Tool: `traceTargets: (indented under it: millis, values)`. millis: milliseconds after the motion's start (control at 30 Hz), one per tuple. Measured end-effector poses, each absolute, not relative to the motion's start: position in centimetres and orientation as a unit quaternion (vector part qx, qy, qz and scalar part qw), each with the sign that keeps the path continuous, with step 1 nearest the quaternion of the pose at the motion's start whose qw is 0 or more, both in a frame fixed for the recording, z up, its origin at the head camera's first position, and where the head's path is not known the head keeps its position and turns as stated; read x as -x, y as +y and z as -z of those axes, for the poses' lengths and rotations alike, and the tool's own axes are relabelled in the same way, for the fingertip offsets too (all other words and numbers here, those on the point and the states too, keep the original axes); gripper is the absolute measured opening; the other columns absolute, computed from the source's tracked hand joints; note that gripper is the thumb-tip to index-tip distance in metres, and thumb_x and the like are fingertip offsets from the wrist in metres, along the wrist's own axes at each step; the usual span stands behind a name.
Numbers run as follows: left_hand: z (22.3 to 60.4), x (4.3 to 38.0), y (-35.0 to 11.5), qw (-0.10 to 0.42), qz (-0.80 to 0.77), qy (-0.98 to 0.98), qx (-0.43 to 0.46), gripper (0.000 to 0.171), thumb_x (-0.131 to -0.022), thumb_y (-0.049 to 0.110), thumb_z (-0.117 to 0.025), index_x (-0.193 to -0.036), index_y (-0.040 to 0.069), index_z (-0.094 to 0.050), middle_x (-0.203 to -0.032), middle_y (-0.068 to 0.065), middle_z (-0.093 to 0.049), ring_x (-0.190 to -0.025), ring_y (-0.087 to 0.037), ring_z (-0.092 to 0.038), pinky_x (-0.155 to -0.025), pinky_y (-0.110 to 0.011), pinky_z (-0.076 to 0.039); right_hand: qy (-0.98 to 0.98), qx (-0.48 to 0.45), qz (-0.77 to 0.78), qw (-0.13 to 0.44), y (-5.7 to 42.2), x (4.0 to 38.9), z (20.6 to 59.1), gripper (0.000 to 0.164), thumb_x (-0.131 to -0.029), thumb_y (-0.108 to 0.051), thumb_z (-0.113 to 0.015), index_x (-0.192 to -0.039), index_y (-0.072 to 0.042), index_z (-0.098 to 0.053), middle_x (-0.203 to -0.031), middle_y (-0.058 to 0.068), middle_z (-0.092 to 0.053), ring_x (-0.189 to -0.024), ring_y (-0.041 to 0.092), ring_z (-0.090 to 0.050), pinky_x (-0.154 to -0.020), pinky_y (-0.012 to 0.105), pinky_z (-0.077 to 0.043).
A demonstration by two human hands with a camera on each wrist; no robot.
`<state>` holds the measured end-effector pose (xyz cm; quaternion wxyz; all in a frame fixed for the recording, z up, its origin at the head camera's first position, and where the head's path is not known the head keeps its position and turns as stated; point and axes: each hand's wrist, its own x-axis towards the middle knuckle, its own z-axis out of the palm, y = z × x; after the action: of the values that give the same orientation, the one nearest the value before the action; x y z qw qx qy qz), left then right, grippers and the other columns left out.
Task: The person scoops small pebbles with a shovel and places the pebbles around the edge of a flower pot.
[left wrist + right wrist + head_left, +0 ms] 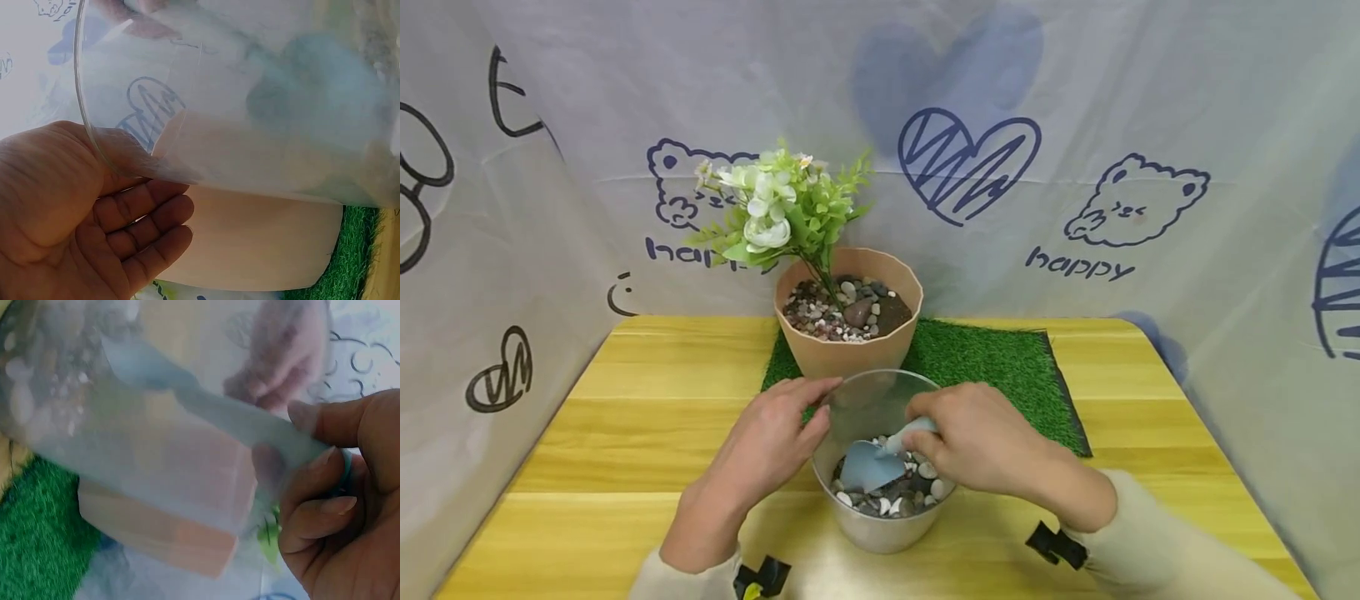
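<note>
The right hand [973,433] grips the blue shovel [871,468], whose long axis slopes down and leftward, blade upon the stones [917,483] inside the clear bucket [883,535]; the left hand [775,429] holds the bucket's left side.

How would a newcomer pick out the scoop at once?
On the wooden table, in front of the peach flowerpot, stands a clear container with stones in its bottom. Inside is the scoop, held by the right hand. It is the only pale blue thing there, far larger than the grey and white stones beneath it.
</note>
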<state>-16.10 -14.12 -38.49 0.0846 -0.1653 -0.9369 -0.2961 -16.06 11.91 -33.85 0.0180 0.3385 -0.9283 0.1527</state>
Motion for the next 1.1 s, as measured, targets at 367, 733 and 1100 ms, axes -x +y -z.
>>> traceTargets:
  millis: [367,733,1100]
  values:
    - [38.5,16.0,-14.1,0.096,0.295,-0.935,0.170,0.038,-0.102,0.013,-0.060,-0.138,0.013,-0.071,-0.124,-0.004,-0.075,-0.119,-0.027,-0.068,-0.101,-0.050,-0.055,-0.945,-0.308,-0.101,0.041,12.4,16.1,34.1,0.014,-0.096,-0.030,-0.076,-0.098,-0.016,-0.077,-0.084,-0.005,-0.076,-0.067,0.012,-0.065,-0.061,0.035,-0.053]
    - [38.5,16.0,-14.0,0.093,0.300,-0.934,0.169,0.038,-0.103,0.013,-0.059,-0.139,0.013,-0.071,-0.126,-0.004,-0.075,-0.119,-0.026,-0.068,-0.101,-0.051,-0.055,-0.940,-0.299,-0.165,-0.028,12.1,15.4,33.6,0.014,-0.097,-0.028,-0.074,-0.098,-0.016,-0.079,-0.071,-0.013,-0.064,-0.063,0.006,-0.054,-0.061,0.030,-0.048]
    - [38.5,16.0,-13.9,0.091,0.295,-0.937,0.166,0.038,-0.103,0.015,-0.059,-0.139,0.012,-0.070,-0.128,-0.005,-0.074,-0.121,-0.027,-0.068,-0.102,-0.051,-0.055,-0.934,-0.273,-0.199,-0.112,13.1,16.2,32.6,0.018,-0.099,-0.031,-0.072,-0.101,-0.015,-0.081,-0.081,-0.007,-0.073,-0.063,0.007,-0.056,-0.065,0.033,-0.050]
